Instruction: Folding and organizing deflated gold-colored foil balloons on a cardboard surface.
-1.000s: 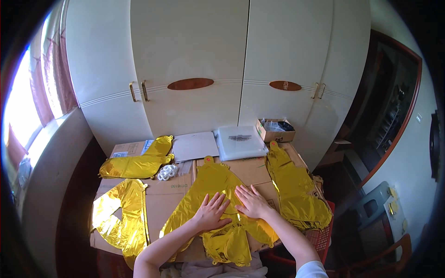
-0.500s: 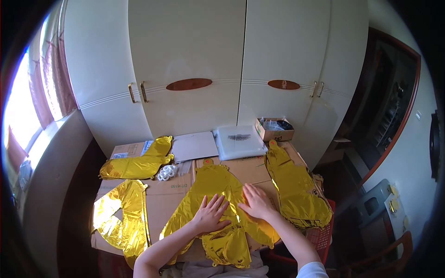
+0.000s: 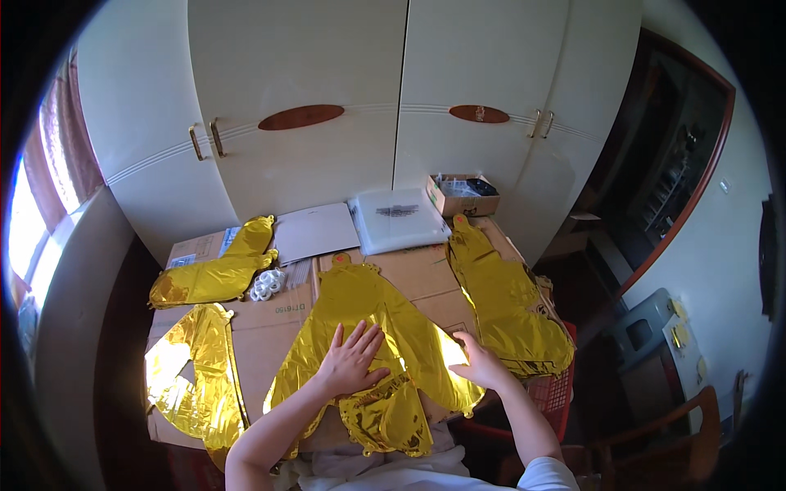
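A flat gold foil balloon [image 3: 360, 299] lies in the middle of the cardboard-covered table, wide at the near end and narrow at the tab on the far end. My left hand [image 3: 350, 364] rests flat on its middle with the fingers spread. At the balloon's right edge is my right hand [image 3: 485, 364], thumb and forefinger apart and the other fingers partly hidden; nothing shows in its grasp. Below my left hand, a crumpled, rounded section of gold foil [image 3: 389, 417] hangs toward the near table edge.
More flat gold balloons lie around: one at the right [image 3: 512, 303], one at the left [image 3: 209, 368], some at the far left [image 3: 205, 278]. White ribbon rolls [image 3: 267, 285], a grey board [image 3: 317, 231], a clear plastic stack [image 3: 399, 222] and a small box [image 3: 463, 196] stand farther back.
My right hand has slid from the balloon's middle out to its right edge. My left hand stays on the foil. The whole view has shifted a little.
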`<state>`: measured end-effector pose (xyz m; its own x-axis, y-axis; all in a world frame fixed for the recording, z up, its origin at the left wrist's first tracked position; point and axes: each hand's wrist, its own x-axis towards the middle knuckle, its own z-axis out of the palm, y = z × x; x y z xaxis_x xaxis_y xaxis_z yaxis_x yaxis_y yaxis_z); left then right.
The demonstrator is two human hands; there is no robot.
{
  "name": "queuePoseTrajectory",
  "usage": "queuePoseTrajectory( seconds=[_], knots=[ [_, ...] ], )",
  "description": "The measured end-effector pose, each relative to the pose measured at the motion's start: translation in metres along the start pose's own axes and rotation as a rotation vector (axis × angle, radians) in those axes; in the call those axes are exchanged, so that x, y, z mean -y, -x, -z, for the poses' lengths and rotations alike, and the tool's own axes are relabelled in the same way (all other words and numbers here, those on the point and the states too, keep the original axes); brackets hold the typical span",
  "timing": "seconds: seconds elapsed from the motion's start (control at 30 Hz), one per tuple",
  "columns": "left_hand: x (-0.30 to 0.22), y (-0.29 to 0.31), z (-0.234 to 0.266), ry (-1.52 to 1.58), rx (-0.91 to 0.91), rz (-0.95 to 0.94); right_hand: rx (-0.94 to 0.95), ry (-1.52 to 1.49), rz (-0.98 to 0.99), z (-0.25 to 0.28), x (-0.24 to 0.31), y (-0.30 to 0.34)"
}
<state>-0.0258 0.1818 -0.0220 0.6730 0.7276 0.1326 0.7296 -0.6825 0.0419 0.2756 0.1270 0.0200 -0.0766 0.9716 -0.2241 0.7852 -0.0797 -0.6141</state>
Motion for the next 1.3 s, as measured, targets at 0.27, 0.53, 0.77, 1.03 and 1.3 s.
queuePoseTrajectory(
  seconds=[0.27,0.53,0.77,1.03,1.3],
  knots=[
    [-0.001,-0.004,0.000,0.044,0.003,0.001,-0.142,-0.353,0.373,-0.038,0.036,0.036],
    [-0.004,-0.001,0.028,0.351,-0.188,0.187,-0.248,-0.146,0.494,-0.090,0.090,0.040],
    [-0.012,0.008,0.059,0.814,0.118,0.468,-0.113,-0.326,0.576,-0.102,0.098,0.044],
    [-0.006,0.006,0.040,0.785,0.190,0.448,-0.289,-0.077,0.684,-0.047,0.050,0.004],
    [-0.003,0.005,0.038,0.714,0.266,0.428,-0.275,0.130,0.733,-0.060,0.017,-0.027]
  ],
)
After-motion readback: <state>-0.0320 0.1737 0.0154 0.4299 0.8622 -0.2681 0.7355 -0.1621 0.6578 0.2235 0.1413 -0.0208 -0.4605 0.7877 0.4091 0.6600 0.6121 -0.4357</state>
